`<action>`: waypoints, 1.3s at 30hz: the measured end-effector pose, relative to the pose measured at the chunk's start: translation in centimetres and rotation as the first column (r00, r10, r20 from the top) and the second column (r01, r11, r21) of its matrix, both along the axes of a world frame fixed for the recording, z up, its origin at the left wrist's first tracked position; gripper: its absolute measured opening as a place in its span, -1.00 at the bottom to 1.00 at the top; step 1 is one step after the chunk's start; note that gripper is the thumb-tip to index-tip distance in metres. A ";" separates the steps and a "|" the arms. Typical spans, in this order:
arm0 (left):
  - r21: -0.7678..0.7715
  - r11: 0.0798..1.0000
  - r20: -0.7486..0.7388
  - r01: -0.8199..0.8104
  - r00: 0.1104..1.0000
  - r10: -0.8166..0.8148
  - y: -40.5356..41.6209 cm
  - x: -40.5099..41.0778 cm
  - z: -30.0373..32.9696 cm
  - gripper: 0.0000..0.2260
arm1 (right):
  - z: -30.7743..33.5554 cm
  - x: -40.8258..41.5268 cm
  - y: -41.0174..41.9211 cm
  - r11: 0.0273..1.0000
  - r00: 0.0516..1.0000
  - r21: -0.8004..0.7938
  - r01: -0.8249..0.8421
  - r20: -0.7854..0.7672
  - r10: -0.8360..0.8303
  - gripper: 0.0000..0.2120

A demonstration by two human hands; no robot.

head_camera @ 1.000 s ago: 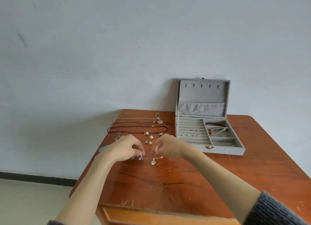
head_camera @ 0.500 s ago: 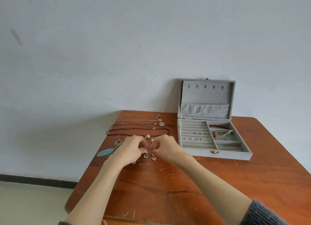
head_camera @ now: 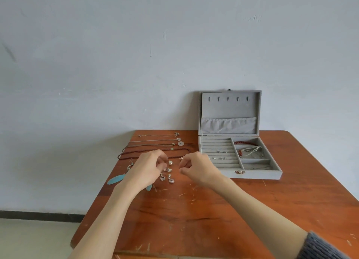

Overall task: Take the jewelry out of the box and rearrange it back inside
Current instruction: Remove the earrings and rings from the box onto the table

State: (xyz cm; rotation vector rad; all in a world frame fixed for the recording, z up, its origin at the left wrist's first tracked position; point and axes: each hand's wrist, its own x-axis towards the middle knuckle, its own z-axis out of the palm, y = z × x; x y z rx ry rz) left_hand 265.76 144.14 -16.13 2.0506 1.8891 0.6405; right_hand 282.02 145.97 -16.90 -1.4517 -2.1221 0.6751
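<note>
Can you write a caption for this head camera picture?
Two hands hover over earrings on a wooden table beside an open jewelry box.

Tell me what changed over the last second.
Both hands let go: the left hand and right hand each held a dangling earring and have laid them side by side on the table; the two earrings now lie between the parted hands. Necklaces and the open box stayed put.

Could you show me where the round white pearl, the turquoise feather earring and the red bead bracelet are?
Round white pearl point(head_camera: 170, 163): head view, on its middle.
Turquoise feather earring point(head_camera: 116, 179): head view, on the feather blade.
Red bead bracelet point(head_camera: 245, 142): head view, on the bead strand in the box's back compartment.
</note>
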 end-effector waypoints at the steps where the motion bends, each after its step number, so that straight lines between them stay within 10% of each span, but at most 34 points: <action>1: 0.022 1.000 -0.011 0.017 1.000 -0.016 -0.1 0.4 0.3 -0.83 | 0.3 0.7 -0.1 1.000 1.000 0.003 -0.001 0.002 0.001 -0.87; 16: 0.340 0.903 -0.304 0.263 0.939 -0.159 3.3 9.3 -2.2 -0.78 | -0.9 11.7 3.1 0.960 0.973 0.180 0.216 0.037 -0.226 -0.85; 39: 0.134 0.969 -0.134 0.207 0.973 -0.190 8.8 13.5 -2.9 -0.87 | -2.3 11.4 6.1 0.969 0.970 0.101 0.224 0.076 -0.232 -0.89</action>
